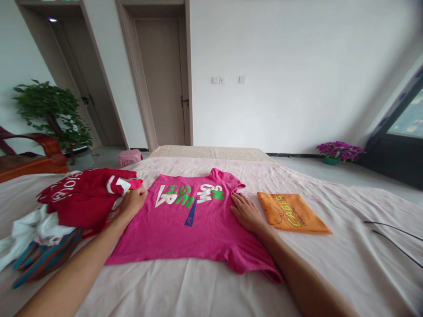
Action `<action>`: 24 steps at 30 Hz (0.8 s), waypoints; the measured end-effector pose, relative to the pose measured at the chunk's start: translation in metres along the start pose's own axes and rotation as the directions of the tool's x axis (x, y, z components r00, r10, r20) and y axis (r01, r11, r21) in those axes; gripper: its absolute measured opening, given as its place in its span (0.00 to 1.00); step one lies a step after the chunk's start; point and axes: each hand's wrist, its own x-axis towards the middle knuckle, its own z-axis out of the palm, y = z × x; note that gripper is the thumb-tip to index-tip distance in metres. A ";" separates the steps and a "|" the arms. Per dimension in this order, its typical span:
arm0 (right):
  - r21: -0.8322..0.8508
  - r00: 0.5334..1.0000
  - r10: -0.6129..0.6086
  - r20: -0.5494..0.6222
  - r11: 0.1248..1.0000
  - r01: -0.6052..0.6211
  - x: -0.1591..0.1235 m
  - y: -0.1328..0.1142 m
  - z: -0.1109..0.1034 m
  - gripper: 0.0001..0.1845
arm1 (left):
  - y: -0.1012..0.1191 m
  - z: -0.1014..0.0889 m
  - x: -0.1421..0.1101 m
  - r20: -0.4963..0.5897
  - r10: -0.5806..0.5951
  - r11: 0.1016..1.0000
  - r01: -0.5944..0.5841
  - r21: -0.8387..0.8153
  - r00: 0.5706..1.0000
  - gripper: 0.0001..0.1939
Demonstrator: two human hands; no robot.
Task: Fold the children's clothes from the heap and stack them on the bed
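A bright pink T-shirt (194, 224) with white and green lettering lies spread flat on the bed (205, 286), its print facing up. My left hand (132, 201) rests at the shirt's far left edge, fingers curled closed on the cloth there. My right hand (246, 212) lies flat on the shirt's far right edge, fingers stretched out and pressing the cloth down. A folded orange garment (292, 213) with yellow lettering sits just right of my right hand.
A pile of clothes lies at the left: a red shirt (82, 196), white cloth (36, 229) and a striped piece (46, 259). Black cables (393, 237) cross the bed at the right. Beyond are a pink stool (130, 157), a wooden chair (29, 158), a plant (53, 112) and doors.
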 end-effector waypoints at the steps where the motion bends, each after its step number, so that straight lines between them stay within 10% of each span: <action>1: 0.002 1.000 -0.004 -0.004 1.000 0.004 0.000 0.000 0.000 0.32 | -0.002 0.000 0.008 0.010 -0.017 1.000 0.017 0.014 1.000 0.16; 16: 0.003 0.999 -0.024 -0.035 1.000 0.024 0.002 0.003 0.003 0.31 | 0.015 0.028 0.036 -0.031 -0.208 0.969 0.211 0.132 0.978 0.21; 24: -0.020 0.999 -0.010 -0.032 1.000 0.010 0.002 0.008 0.009 0.33 | 0.007 0.036 0.031 -0.057 -0.107 0.961 0.118 0.251 0.993 0.24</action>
